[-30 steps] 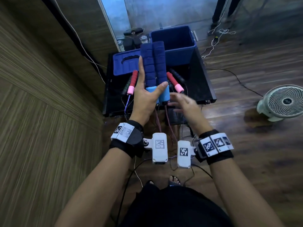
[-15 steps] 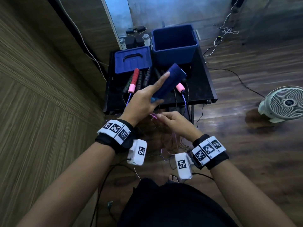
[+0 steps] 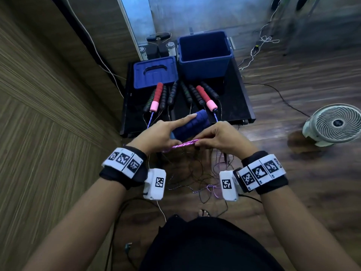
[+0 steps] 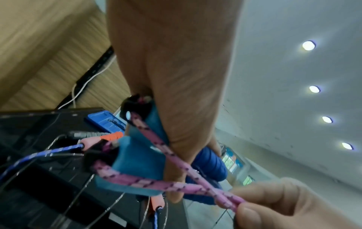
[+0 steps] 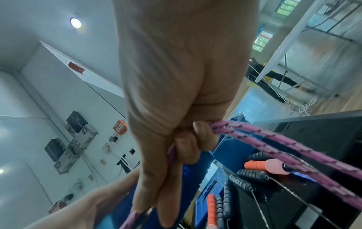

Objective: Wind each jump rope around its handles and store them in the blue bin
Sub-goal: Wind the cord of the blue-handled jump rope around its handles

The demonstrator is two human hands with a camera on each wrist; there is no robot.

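My left hand (image 3: 162,133) grips a pair of dark blue foam handles (image 3: 192,124) held together, index finger stretched along them. Their light blue ends (image 4: 137,167) show in the left wrist view, with the pink braided rope (image 4: 156,182) coming out of both. My right hand (image 3: 218,136) pinches the doubled pink rope (image 3: 184,144) just right of the left hand and holds it taut; in the right wrist view the two strands (image 5: 274,145) run from its fingertips. The open blue bin (image 3: 204,55) stands at the back of the black table (image 3: 232,106).
The blue bin lid (image 3: 155,72) lies left of the bin. Several other jump ropes lie on the table: red-and-pink handles (image 3: 156,96) (image 3: 206,97) and black ribbed handles (image 3: 192,93). Rope tails and cables tangle on the wooden floor (image 3: 195,178). A white fan (image 3: 335,124) stands at right.
The blue handles have come down from upright to tilted low in front of me. My right hand took the pink rope and drew it taut beside the left hand.
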